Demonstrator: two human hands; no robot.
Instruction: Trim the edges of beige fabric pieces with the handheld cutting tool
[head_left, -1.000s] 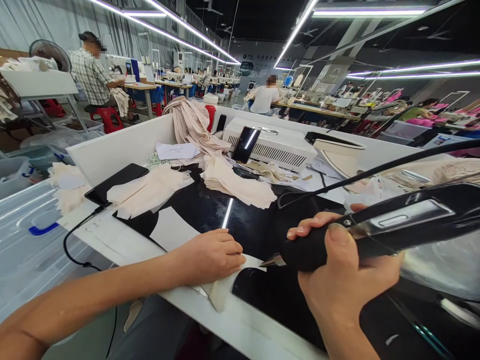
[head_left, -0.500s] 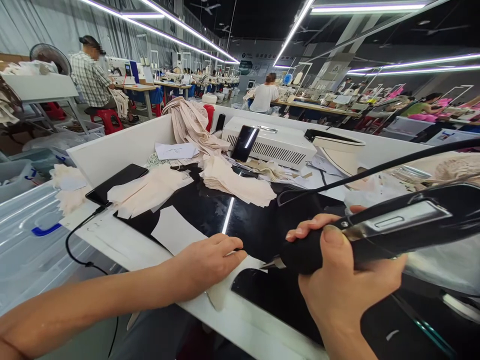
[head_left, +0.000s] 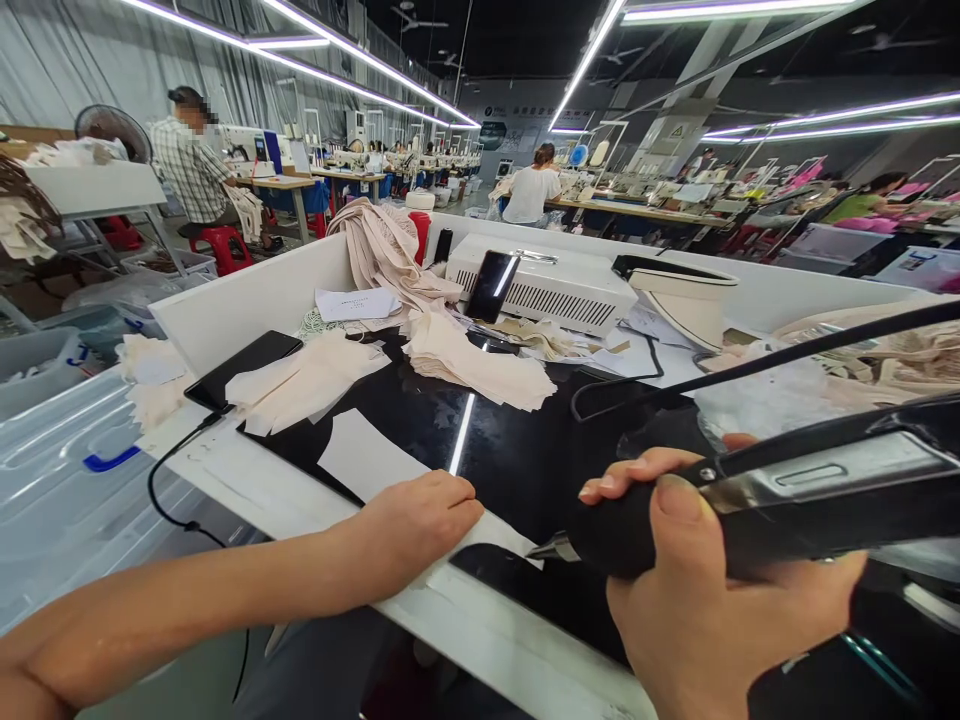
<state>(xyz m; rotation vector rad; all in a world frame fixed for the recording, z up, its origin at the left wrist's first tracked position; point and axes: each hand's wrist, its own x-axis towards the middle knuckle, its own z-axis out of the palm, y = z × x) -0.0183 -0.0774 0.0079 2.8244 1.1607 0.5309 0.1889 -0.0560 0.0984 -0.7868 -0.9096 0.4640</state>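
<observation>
- Head view: the black panel (head_left: pixel 517 440), glossy and glass-like, is the landmark; it lies on the white table (head_left: pixel 517 655).
- The sheet (head_left: pixel 369 455) lies along the panel's near-left part, white, matte and curved, its far-left end broad. It looks light and thin, limp enough to bend, and might slide on so slick a surface; flat fingers near the worked end should steady it best.
- The left hand (head_left: pixel 420 525) rests on the sheet at the panel's near edge, fingers bent and close together; whether its grip pinches or only presses cannot be told.
- The right hand (head_left: pixel 697 560) has its grip closed round the tool (head_left: pixel 832 475) over the panel's right side, thumb along the body.
- That tool looks rigid and fairly weighty, with a smooth black body and a silver plate; the thick barrel seems the place to hold, clear of the pointed metal tip (head_left: pixel 556 548), which meets or nearly meets the sheet's right end.
- Beige cloth (head_left: pixel 480 362), soft and thinly layered, is stacked at the panel's far edge.
</observation>
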